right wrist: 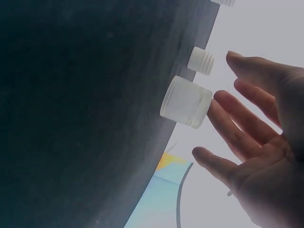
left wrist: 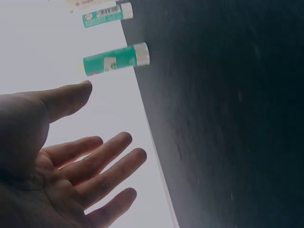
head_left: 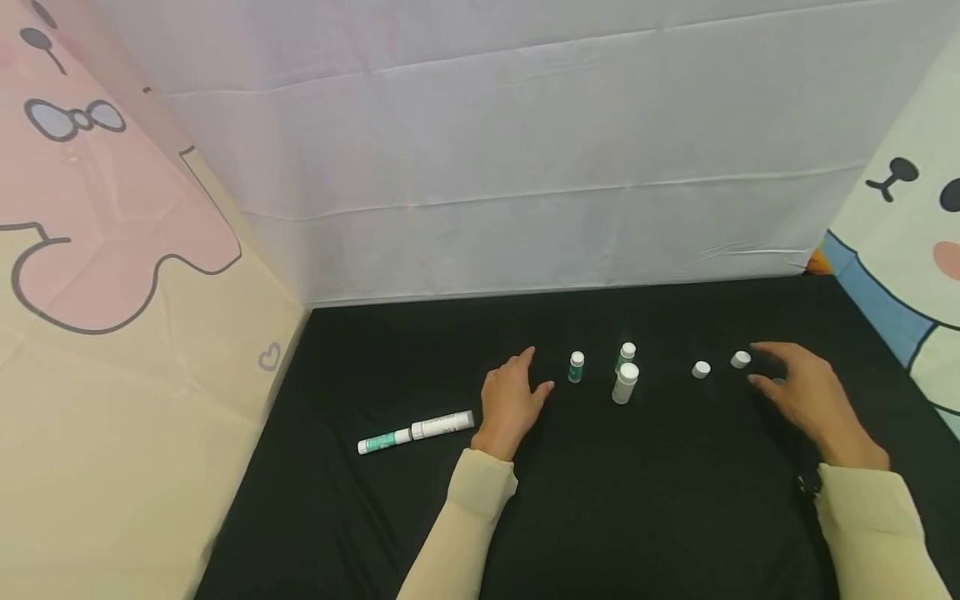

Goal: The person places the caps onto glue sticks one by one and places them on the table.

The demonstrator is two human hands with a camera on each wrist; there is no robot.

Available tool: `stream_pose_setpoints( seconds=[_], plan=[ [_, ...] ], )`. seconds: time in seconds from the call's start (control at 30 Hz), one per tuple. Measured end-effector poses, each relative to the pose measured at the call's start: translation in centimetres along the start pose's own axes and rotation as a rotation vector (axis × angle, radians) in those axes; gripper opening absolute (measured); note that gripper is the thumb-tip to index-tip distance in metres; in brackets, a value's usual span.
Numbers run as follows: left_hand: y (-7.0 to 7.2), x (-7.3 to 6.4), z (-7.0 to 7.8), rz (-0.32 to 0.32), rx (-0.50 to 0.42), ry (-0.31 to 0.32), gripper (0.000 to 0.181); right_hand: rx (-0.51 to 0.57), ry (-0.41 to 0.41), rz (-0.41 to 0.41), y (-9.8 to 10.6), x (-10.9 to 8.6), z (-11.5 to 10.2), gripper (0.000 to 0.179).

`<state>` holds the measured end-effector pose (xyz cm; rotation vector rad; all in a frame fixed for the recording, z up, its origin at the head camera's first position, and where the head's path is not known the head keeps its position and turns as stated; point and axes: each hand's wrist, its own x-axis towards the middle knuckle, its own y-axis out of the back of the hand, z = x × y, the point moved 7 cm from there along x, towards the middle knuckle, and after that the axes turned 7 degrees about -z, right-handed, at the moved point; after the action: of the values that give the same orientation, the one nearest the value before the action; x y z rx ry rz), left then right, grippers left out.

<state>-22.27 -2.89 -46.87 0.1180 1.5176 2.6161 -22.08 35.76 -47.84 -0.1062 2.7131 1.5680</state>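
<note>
My left hand (head_left: 510, 404) is held over the table with thumb and fingers apart and nothing between them. Just right of it stands a small green glue stick (head_left: 575, 368) with a white top, also in the left wrist view as the nearer green tube (left wrist: 114, 60). My right hand (head_left: 813, 400) holds nothing; its spread thumb and fingers curve towards a white cap (head_left: 741, 359). In the right wrist view this wider cap (right wrist: 186, 102) sits close by the fingertips, with a smaller ridged white cap (right wrist: 201, 61) beyond it, left of it in the head view.
Between the hands stand a white tube (head_left: 625, 384) and another green glue stick (head_left: 626, 354) behind it. Left of my left hand, a green-and-white stick (head_left: 384, 442) and a larger white tube (head_left: 442, 425) lie end to end. Cloth walls border the black table (head_left: 360, 342).
</note>
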Motion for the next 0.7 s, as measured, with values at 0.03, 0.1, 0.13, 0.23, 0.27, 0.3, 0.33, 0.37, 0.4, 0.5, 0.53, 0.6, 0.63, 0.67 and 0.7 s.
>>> stream_pose_setpoints(
  seconds=[0.03,0.1,0.13,0.23,0.27,0.3,0.33,0.37,0.4,0.5,0.53,0.6,0.63,0.67,0.7],
  plan=[
    [-0.1,0.1,0.1,0.004,-0.010,0.000,0.061,0.002,0.003,-0.004,-0.1,0.1,0.0,0.050],
    [-0.3,0.3,0.4,0.003,-0.028,0.002,0.059,0.002,0.016,-0.002,-0.1,0.4,-0.1,0.049],
    [-0.3,0.4,0.5,0.004,-0.037,0.000,0.059,0.005,0.020,-0.003,-0.2,0.5,-0.1,0.049],
    [-0.7,0.7,1.0,0.004,-0.053,-0.010,0.057,0.003,0.016,-0.011,-0.3,0.9,0.1,0.049],
    [-0.8,0.8,1.2,-0.001,-0.055,-0.011,0.057,0.002,0.014,-0.017,-0.3,1.0,0.1,0.049],
    [-0.9,0.8,1.3,-0.004,-0.058,-0.016,0.057,0.002,0.010,-0.027,-0.4,1.1,0.1,0.049],
    [-1.1,0.9,1.5,-0.006,-0.063,-0.022,0.056,0.003,0.009,-0.035,-0.5,1.1,0.1,0.048],
    [-1.2,1.0,1.6,-0.008,-0.068,-0.029,0.056,0.001,0.008,-0.042,-0.6,1.2,0.2,0.048],
    [-1.3,1.1,1.8,-0.010,-0.075,-0.034,0.055,0.000,0.009,-0.047,-0.6,1.2,0.1,0.048],
    [-1.7,1.3,2.1,-0.017,-0.085,-0.043,0.053,-0.003,0.030,-0.046,-0.7,1.3,0.0,0.047],
    [-1.8,1.3,2.2,-0.020,-0.087,-0.044,0.053,-0.005,0.038,-0.041,-0.6,1.3,-0.1,0.046],
    [-1.9,1.3,2.5,-0.025,-0.087,-0.047,0.052,-0.009,0.052,-0.036,-0.7,1.4,-0.3,0.045],
    [-2.0,1.4,2.6,-0.027,-0.086,-0.047,0.052,-0.012,0.055,-0.037,-0.7,1.4,-0.3,0.044],
    [-2.0,1.4,2.7,-0.028,-0.083,-0.047,0.051,-0.014,0.056,-0.042,-0.8,1.5,-0.3,0.043],
    [-2.1,1.5,2.8,-0.030,-0.084,-0.049,0.051,-0.017,0.053,-0.049,-0.9,1.5,-0.2,0.043]
  ],
)
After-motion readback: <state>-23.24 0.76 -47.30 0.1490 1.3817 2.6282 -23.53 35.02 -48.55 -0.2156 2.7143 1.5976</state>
